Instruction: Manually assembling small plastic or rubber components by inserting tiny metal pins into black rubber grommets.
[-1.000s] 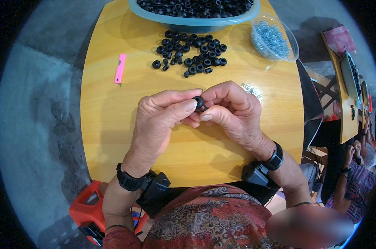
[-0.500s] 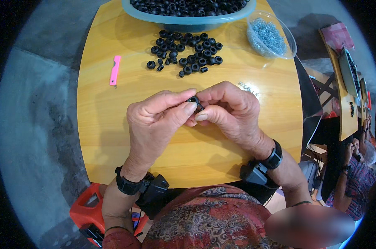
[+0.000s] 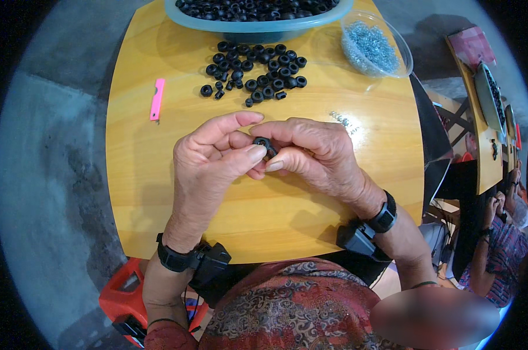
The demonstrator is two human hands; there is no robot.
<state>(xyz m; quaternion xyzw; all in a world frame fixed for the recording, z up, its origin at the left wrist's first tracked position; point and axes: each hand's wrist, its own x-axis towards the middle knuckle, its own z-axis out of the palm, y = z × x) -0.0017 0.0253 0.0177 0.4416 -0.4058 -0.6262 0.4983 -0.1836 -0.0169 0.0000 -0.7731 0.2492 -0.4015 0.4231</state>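
Observation:
A small black round part with a hollow end is held above the middle of the table. My left hand pinches it, thumb pressed against its near side, while the index finger is lifted away. From the other side, my right hand grips it between thumb and index finger; these fingers hide much of the part. Beyond my hands lies a loose group of similar black parts, some ring-shaped and some smaller. Several tiny metal springs lie just past my right hand.
A light-blue basin full of black parts stands at the table's far edge. Right of it is a clear bowl of small springs. A pink cutter lies at left on the yellow table. Another person sits at far right.
My left index finger has lifted off the black part. Both hands have shifted slightly left in the picture, still holding it.

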